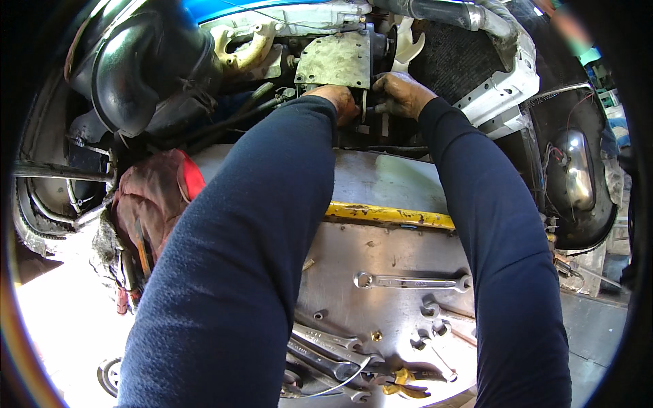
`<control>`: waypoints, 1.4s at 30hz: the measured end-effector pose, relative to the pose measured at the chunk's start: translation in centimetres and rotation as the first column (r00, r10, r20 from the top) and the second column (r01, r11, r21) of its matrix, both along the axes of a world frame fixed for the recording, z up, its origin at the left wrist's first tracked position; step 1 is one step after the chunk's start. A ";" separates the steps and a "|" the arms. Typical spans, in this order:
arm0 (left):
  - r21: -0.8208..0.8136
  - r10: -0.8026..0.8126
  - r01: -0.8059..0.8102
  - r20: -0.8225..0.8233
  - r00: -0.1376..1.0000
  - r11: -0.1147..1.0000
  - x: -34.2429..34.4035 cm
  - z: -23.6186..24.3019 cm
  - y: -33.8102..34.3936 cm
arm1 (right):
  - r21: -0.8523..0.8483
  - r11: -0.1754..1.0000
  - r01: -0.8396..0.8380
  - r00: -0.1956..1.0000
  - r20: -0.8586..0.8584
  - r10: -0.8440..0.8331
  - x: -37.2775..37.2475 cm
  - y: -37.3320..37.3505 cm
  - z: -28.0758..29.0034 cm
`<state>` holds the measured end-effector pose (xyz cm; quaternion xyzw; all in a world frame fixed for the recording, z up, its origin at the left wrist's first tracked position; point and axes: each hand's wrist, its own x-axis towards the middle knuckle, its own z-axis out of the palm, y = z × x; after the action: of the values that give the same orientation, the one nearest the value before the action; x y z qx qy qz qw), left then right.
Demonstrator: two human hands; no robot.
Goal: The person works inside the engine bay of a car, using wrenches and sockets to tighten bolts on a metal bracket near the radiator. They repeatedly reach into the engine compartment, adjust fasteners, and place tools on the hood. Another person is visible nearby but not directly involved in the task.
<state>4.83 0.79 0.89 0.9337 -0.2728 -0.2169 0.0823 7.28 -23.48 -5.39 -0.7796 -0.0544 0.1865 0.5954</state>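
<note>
Bare hands (406, 94), metal plate (333, 61) just beyond

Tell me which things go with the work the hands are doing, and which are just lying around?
Seem part of the work:
metal plate with bolt holes
left hand and right hand, both near its lower edge

Just lying around, in neither hand:
long wrench
small brass-coloured fitting
yellow-handled tool
brown fabric

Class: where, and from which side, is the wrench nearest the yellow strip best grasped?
Probably the middle of the wrench, straight down from above: it lies flat and crosswise, apart from the other wrenches, its slim, straight length uncovered between two wider ends.
</note>
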 end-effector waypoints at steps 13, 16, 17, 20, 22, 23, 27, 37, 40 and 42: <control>0.020 -0.080 0.080 -0.035 0.996 0.997 -1.0 2.5 1.1 | -0.105 0.834 0.542 0.811 -0.192 -0.552 -4.4 6.7 6.4; 0.038 -0.119 0.121 -0.047 0.992 0.992 -1.3 3.0 1.3 | -0.147 0.838 0.525 0.819 -0.181 -0.545 -4.5 6.8 6.6; 0.040 -0.121 0.123 -0.053 0.991 0.992 -1.2 3.0 1.3 | -0.144 0.848 0.510 0.827 -0.190 -0.530 -4.2 6.5 6.3; 0.085 -0.205 0.208 -0.044 0.978 0.974 -0.9 2.5 1.1 | -0.188 0.849 0.493 0.837 -0.165 -0.522 -3.0 5.0 4.6; 0.123 -0.250 0.253 -0.037 0.968 0.960 -0.5 2.0 0.9 | -0.196 0.870 0.452 0.869 -0.121 -0.479 -2.5 4.2 3.7; 0.137 -0.258 0.260 -0.038 0.966 0.956 -0.4 1.8 0.8 | -0.214 0.900 0.380 0.918 -0.035 -0.395 -2.4 3.9 3.5; 0.210 -0.466 0.450 0.030 0.884 0.868 -0.4 1.4 0.7 | -0.250 0.893 0.374 0.921 -0.017 -0.390 -3.1 4.4 4.4; 0.228 -0.266 0.278 -0.080 0.961 0.933 -1.8 4.4 0.9 | -0.402 0.816 0.416 0.909 0.168 -0.381 -2.6 4.8 3.5; 0.332 -0.390 0.387 -0.059 0.919 0.860 -3.2 8.7 1.5 | -0.161 0.871 0.464 0.885 0.037 -0.465 -2.4 4.2 2.6; 0.348 -0.449 0.421 0.000 0.894 0.838 -4.0 13.0 2.4 | -0.075 0.847 0.526 0.848 -0.033 -0.529 -2.3 4.2 2.6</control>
<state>0.78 3.19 13.89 0.8552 -0.4394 -0.2354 -0.1420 4.99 -19.24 -2.77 -0.7778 0.1832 0.0377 0.6001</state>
